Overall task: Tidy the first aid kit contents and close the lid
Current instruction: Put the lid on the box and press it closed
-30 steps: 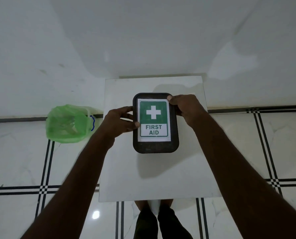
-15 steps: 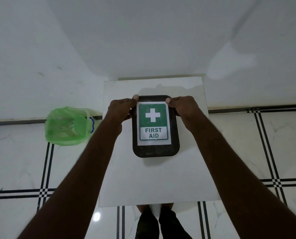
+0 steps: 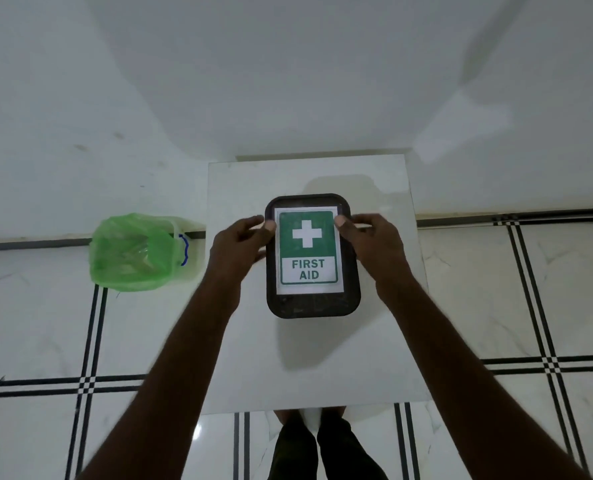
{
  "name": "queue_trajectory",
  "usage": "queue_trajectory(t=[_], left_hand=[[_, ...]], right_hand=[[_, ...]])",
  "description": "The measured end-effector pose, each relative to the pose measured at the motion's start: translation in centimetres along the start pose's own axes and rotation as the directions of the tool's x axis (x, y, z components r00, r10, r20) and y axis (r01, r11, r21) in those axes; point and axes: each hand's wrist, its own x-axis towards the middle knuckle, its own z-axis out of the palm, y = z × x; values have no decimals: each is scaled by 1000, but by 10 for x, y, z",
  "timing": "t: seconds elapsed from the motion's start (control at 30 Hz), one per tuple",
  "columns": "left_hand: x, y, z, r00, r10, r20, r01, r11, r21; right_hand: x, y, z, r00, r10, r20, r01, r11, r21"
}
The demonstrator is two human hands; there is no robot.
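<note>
The first aid kit (image 3: 313, 303) is a black rounded box with its lid on, lying flat on a small white table (image 3: 316, 358). A green and white label with a cross and "FIRST AID" covers most of the lid. My left hand (image 3: 239, 244) grips the kit's left edge, thumb resting on the lid near the label's upper left corner. My right hand (image 3: 374, 242) holds the right edge the same way, thumb on the label's upper right corner. The contents are hidden under the lid.
A small bin lined with a green plastic bag (image 3: 136, 252) stands on the tiled floor left of the table. A white wall rises just behind the table. My legs (image 3: 322, 448) are at the table's near edge.
Both hands slid from the kit's top corners down to its upper sides, thumbs now on the lid. The kit sits flat in about the same place.
</note>
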Motion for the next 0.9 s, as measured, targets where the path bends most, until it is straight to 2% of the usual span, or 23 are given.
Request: queue_trajectory(t=[0.07, 0.13, 0.23, 0.43, 0.67, 0.77, 0.9], left_hand=[[-31, -22, -8, 997, -72, 21, 72, 997, 0], [-57, -39, -10, 990, -134, 41, 135, 991, -16], [-75, -51, -9, 986, -159, 40, 162, 985, -65], [-75, -50, -1, 990, -118, -77, 117, 993, -18], [-82, -54, 9, 986, -83, -147, 85, 996, 7], [-83, -54, 9, 984, -73, -161, 82, 995, 49], [-68, -35, 7, 997, -14, -75, 31, 971, 235]], right_hand=[[-29, 24, -2, 990, 109, 92, -110, 994, 7], [-55, 46, -5, 956, 226, 185, -246, 965, 91], [-71, 60, -6, 938, 286, 195, -331, 908, 258], [-71, 51, -9, 945, 283, 166, -324, 883, 339], [-74, 55, -2, 951, 281, 126, -308, 871, 381], [-74, 56, -3, 967, 236, 93, -253, 923, 291], [-53, 44, -4, 992, 104, 66, -110, 990, 84]])
